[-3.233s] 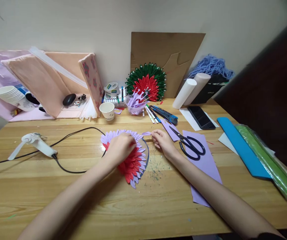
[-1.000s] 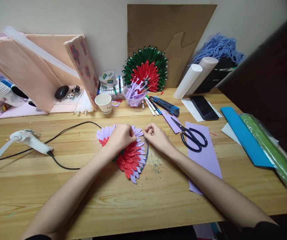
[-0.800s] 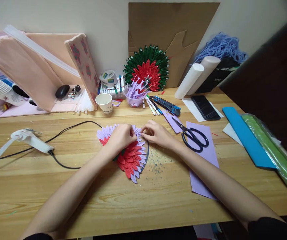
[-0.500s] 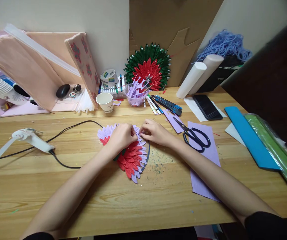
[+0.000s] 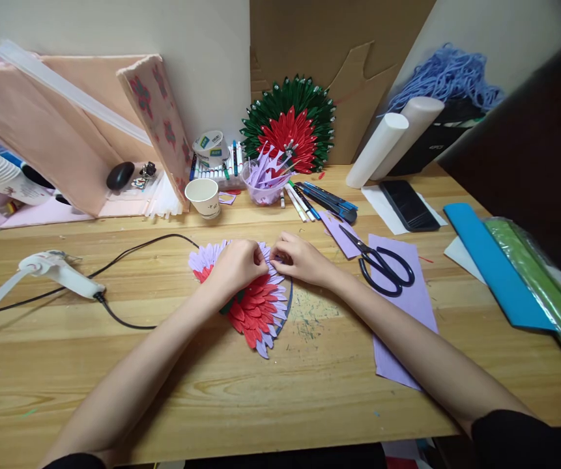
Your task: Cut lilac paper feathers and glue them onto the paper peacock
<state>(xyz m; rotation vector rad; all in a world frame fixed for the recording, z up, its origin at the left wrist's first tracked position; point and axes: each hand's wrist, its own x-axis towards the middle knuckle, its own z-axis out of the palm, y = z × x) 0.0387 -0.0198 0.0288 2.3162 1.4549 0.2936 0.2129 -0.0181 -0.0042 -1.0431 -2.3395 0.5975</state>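
Wooden table (image 5: 114, 365) under me, glue gun (image 5: 60, 272) lying far left. My left hand (image 5: 236, 264) is curled down on the paper flower (image 5: 255, 311) at mid-table, pinning it. My right hand (image 5: 302, 259) pinches its upper rim, touching the left. Uneven pressure could leave a lilac petal skewed — or creased. Scissors (image 5: 385, 268) lie close right — my forearm might knock them.

Home craft corner, wooden desk (image 5: 280, 397) pushed against a plain wall.
Littered with scissors (image 5: 384, 267), glue gun (image 5: 60, 271), markers (image 5: 222, 170), purple paper (image 5: 407, 326), blue yarn (image 5: 449, 75) and a half-made paper flower (image 5: 255, 312) (finished flower (image 5: 290, 127) propped against cardboard (image 5: 339, 39) behind).
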